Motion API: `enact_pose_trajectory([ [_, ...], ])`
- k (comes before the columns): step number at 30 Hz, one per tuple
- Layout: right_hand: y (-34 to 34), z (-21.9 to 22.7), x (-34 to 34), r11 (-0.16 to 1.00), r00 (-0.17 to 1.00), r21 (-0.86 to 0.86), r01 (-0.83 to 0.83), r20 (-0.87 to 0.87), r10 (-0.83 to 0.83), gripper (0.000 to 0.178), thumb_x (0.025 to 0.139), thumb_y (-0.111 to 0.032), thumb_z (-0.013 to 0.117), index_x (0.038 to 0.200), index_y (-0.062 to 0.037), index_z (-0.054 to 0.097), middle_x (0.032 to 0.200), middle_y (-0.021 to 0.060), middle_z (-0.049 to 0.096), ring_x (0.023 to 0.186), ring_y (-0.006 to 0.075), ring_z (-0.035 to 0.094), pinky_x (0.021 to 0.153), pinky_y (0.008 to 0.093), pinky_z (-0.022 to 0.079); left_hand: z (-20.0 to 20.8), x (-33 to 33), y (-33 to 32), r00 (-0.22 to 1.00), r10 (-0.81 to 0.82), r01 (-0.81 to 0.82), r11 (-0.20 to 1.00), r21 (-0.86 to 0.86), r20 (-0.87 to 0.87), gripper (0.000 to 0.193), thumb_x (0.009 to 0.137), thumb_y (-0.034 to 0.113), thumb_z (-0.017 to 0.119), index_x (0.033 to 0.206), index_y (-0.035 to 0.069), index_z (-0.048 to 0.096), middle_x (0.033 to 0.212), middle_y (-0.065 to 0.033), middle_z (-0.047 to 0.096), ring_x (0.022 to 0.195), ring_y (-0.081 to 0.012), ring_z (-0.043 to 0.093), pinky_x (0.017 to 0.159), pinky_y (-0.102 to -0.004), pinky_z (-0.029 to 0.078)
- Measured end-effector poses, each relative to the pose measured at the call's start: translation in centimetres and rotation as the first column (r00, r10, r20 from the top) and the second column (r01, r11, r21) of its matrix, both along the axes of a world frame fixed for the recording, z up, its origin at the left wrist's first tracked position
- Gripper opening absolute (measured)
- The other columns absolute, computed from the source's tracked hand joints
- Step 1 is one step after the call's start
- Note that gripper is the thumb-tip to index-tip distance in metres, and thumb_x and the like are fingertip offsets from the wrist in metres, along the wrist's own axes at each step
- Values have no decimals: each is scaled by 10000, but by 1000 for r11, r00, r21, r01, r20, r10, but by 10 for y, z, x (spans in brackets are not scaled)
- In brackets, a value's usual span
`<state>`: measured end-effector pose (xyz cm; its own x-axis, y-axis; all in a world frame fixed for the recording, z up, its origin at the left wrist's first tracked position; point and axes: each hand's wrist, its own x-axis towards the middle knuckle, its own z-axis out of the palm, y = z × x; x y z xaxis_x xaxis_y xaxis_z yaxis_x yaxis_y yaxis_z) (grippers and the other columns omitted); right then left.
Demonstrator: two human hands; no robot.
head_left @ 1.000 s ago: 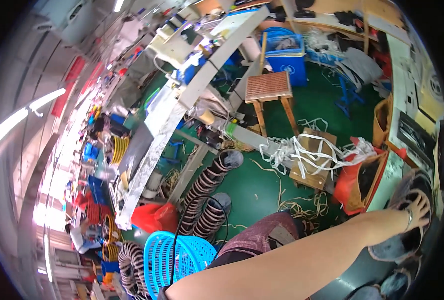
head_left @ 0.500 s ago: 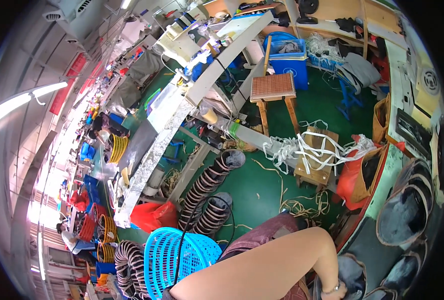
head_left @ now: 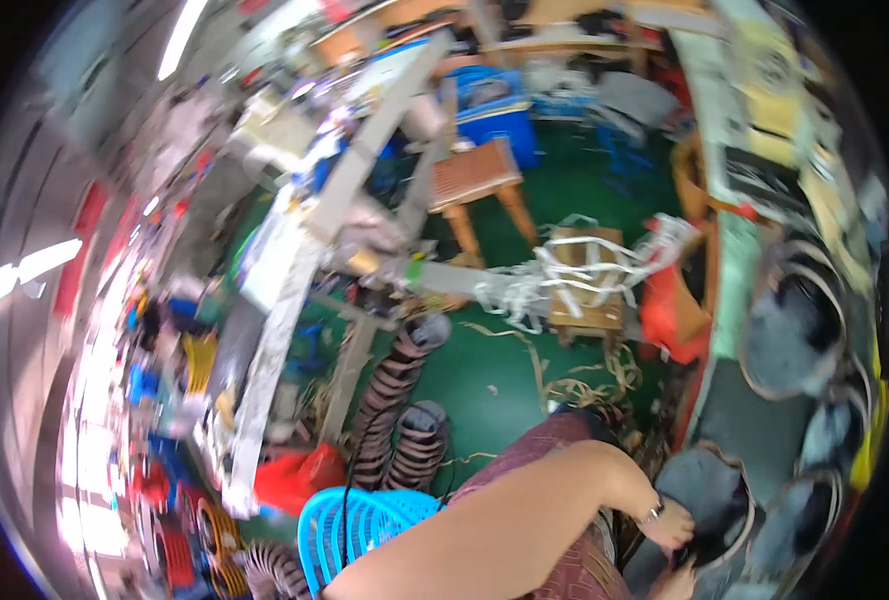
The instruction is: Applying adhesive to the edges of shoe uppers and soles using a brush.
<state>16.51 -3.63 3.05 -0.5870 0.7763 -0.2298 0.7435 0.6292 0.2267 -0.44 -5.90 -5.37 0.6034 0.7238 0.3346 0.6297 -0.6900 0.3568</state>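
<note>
My left forearm reaches across the lower middle to the right, a band on its wrist. My left hand (head_left: 672,524) is closed at the edge of a grey-blue, cup-shaped fabric piece (head_left: 702,482) with a brown rim. Just below, at the lower edge of view, part of my right hand (head_left: 675,583) shows close to the left fingers; blur and the frame's edge hide its grip. More such cup-shaped pieces (head_left: 792,335) lie to the right on a dark surface (head_left: 749,420).
Left of my arm stands a blue plastic basket (head_left: 329,530). Behind it are striped stacks (head_left: 384,400) on the green floor and a red bag (head_left: 304,480). White straps lie over a wooden stool (head_left: 586,315). A red-topped stool (head_left: 476,172) and blue bin (head_left: 499,130) stand farther off.
The view has turned, and most surroundings sit farther left and higher. My left hand shows more fully at the cup-shaped piece, and part of my right hand has come into view.
</note>
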Motion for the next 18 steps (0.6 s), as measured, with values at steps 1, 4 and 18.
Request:
enact_pose_trajectory([
  [1,-13,24,-29,948,965,-189,257,0,-261,421,822,-247,498,1206,-84,446,954,154,578,830,317,553,707,386,441,-2,-3,-5,997,-12,8,998,55,73,266,744,266,480,878,66,594,779,-87,552,793,-263,521,670,-381,421],
  [4,-14,-36,0,986,918,-33,162,-362,-163,375,660,-94,571,1033,-61,576,838,127,601,774,281,575,663,368,472,14,-21,-16,983,14,-19,999,30,182,183,737,191,476,872,154,593,747,-60,534,763,-234,515,647,-357,420],
  [18,10,0,0,384,404,-799,464,-195,-894,289,720,-237,611,967,-88,619,928,145,621,876,179,603,798,322,444,17,-13,3,985,122,-82,956,-281,125,587,645,179,619,1171,52,390,1189,-149,403,1053,-331,413,896,-406,346],
])
